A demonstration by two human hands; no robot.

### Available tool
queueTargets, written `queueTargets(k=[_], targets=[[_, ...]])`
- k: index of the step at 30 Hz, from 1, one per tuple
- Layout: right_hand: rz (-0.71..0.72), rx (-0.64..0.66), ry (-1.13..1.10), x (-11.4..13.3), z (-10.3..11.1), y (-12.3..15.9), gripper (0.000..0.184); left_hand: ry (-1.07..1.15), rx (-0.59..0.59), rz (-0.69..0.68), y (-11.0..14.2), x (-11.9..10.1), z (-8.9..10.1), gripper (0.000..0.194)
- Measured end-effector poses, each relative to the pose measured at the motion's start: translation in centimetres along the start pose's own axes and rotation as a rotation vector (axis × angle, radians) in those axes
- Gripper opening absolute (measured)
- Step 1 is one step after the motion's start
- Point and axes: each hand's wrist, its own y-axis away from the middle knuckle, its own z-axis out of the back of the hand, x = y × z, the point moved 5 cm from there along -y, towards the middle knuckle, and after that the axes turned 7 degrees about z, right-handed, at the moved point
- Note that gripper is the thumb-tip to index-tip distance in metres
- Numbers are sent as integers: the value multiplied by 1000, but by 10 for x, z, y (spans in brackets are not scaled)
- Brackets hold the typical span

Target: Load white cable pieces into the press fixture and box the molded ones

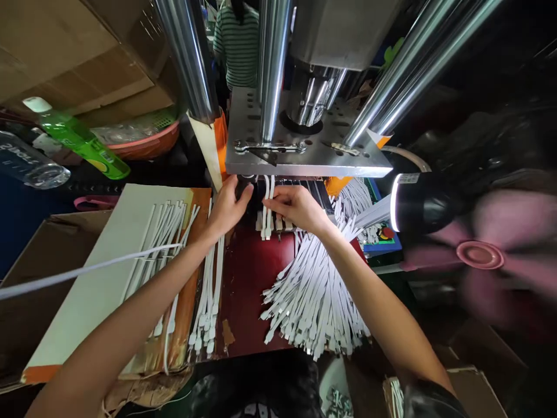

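My right hand pinches a white cable between thumb and fingers, just below the front edge of the press's metal plate. The cable hangs in a loop with its pale plug ends pointing down toward me. To the left of it, my left hand has its thumb and forefinger apart, with nothing visible between them; its other fingers are partly hidden. Behind both hands sits the dark tooling under the plate. A large fanned pile of white cables lies beneath my right forearm.
More white cables lie on a pale board and along the red-brown worktop. Shiny steel columns rise around the press. A pink fan spins at right beside a lit lamp. A green bottle is at left; a person stands beyond.
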Motion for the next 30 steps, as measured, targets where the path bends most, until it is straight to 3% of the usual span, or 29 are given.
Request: queueTargets(k=[2,5,8,12,18,20,24,27,30], targets=[[32,-6,6,-10,-1,-20,41,-69,18,-145,17,-5,11,31],[78,-2,17,-18,-3,-37,40,-228,186,-489,45,-15,19,34],[114,-43,80,-23,-2,-43,37,-349,331,-638,55,-15,17,34],[89,-139,134,-31,3,-40,30,-469,375,-661,51,-15,7,35],[102,-64,33,-39,3,-37,15,-620,360,-687,57,-27,0,39],[84,-87,97,-38,3,-38,13,-663,339,-689,62,-33,-3,42],[21,-259,385,-23,9,-16,12,-745,272,-579,74,-40,-11,41],[106,-82,652,-1,-2,10,30,-707,260,-478,81,-42,-16,43],[45,96,905,7,-12,18,42,-641,271,-436,73,-45,-16,51]])
